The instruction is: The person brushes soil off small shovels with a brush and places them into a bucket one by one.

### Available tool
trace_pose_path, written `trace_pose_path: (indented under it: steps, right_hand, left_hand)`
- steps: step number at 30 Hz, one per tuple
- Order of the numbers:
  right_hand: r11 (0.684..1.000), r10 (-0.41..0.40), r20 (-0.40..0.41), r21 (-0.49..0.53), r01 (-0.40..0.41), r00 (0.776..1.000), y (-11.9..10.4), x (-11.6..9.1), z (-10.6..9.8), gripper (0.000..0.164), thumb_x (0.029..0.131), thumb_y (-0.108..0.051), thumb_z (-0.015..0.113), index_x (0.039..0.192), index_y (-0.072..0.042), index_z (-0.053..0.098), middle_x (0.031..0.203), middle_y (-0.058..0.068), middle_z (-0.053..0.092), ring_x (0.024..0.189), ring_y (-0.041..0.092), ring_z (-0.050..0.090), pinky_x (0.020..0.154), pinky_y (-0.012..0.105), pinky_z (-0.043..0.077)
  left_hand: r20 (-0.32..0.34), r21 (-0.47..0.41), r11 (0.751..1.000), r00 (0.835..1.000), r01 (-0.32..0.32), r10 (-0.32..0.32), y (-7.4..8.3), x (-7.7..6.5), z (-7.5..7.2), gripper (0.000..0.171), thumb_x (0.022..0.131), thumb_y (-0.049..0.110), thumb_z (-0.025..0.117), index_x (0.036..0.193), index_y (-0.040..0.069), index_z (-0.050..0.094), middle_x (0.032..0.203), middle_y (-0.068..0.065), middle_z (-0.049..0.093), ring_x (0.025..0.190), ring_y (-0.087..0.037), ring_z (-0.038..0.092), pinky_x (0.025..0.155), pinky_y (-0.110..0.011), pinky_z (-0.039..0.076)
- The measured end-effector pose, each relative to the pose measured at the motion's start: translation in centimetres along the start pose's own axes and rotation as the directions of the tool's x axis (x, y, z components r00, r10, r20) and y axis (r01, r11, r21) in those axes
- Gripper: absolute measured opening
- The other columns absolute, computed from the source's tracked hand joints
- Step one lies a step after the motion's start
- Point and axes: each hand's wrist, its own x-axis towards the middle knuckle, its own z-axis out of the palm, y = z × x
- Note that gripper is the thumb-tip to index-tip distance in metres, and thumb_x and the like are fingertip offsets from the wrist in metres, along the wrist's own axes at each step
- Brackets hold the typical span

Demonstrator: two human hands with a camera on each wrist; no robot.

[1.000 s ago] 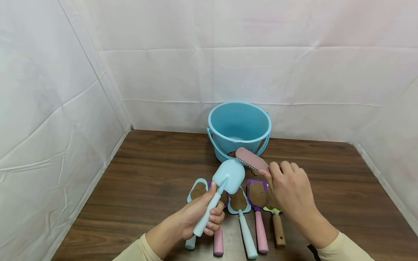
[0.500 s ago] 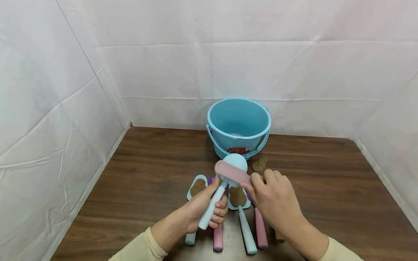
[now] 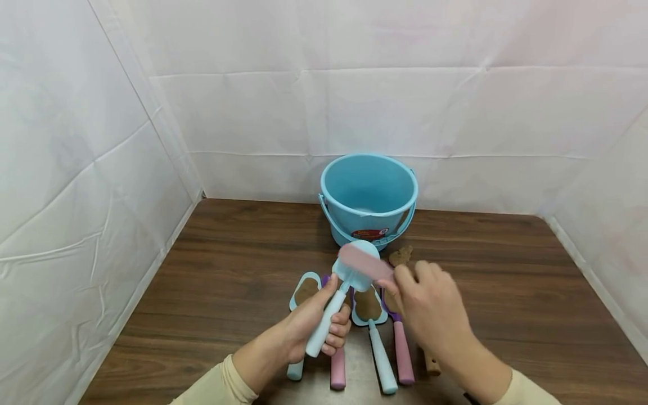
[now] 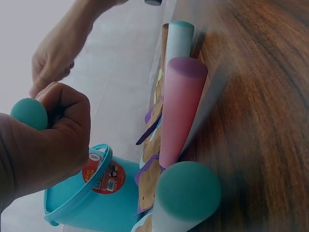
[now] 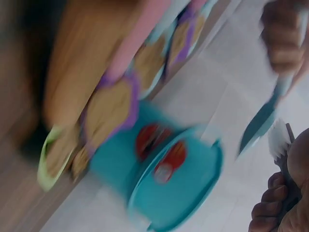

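Head view: left hand grips 1 shovel; right hand grips a pink brush, perhaps touching it.

Dark-brown wood-grained worktop here: round blue plastic bucket upright, far middle; small brown lump at its near right; five pale-blue-, pink- or wooden-handled shovels lined up near!

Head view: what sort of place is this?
Probably an improvised indoor filming booth: creased white sheeting rises behind and on both sides of a wood-grain tabletop, where a blue bucket stands.
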Motion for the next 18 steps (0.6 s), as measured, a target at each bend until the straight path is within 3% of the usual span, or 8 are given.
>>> trace_pose_path:
  steps: [3, 6, 11, 18]
  right_hand:
    - [0.999, -0.049, 0.012, 0.025, 0.049, 0.999, -1.6, -0.4, -0.2, 0.055, 0.109, -0.049, 0.031, 0.077, -0.008, 0.048, 0.064, 0.001, 0.031, 0.053, 0.016, 0.028, 0.049, 0.027, 0.022]
    - [0.999, -0.049, -0.003, 0.015, 0.049, 0.999, -1.8, -0.6, 0.0, 0.055, 0.109, -0.049, 0.031, 0.076, -0.008, 0.046, 0.065, 0.001, 0.03, 0.053, 0.016, 0.028, 0.049, 0.027, 0.022]
    - [1.0, 0.021, -0.025, -0.014, -0.021, 0.999, 0.7, -0.4, 0.7, 0.056, 0.109, -0.049, 0.033, 0.076, -0.005, 0.047, 0.064, 0.003, 0.031, 0.051, 0.021, 0.034, 0.047, 0.031, 0.025]
    - [0.994, 0.077, -0.041, -0.07, -0.08, 0.996, 4.0, -0.5, 1.4, 0.057, 0.109, -0.048, 0.033, 0.071, -0.006, 0.041, 0.062, 0.003, 0.028, 0.05, 0.018, 0.026, 0.046, 0.029, 0.019]
  left_hand:
    - [0.002, -0.009, 1.0, 1.0, 0.008, -0.008, 0.0, 0.0, 0.1, 0.061, 0.1, 0.068, 0.031, 0.065, 0.019, 0.034, 0.061, 0.008, 0.032, 0.051, -0.004, 0.03, 0.047, -0.018, 0.029]
    - [-0.001, 0.017, 1.0, 1.0, -0.003, 0.003, 0.0, -0.1, 0.4, 0.061, 0.101, 0.068, 0.029, 0.066, 0.018, 0.034, 0.061, 0.008, 0.032, 0.05, -0.005, 0.03, 0.047, -0.019, 0.029]
    - [-0.022, 0.083, 0.996, 1.0, -0.019, 0.021, -0.3, -0.5, 0.8, 0.072, 0.093, 0.083, 0.024, 0.065, 0.017, 0.033, 0.06, 0.006, 0.033, 0.049, -0.006, 0.03, 0.045, -0.02, 0.029]
    - [-0.01, 0.085, 0.996, 1.0, -0.017, 0.017, -0.7, -0.9, 0.5, 0.073, 0.091, 0.084, 0.026, 0.065, 0.016, 0.033, 0.06, 0.006, 0.032, 0.049, -0.006, 0.03, 0.045, -0.02, 0.029]
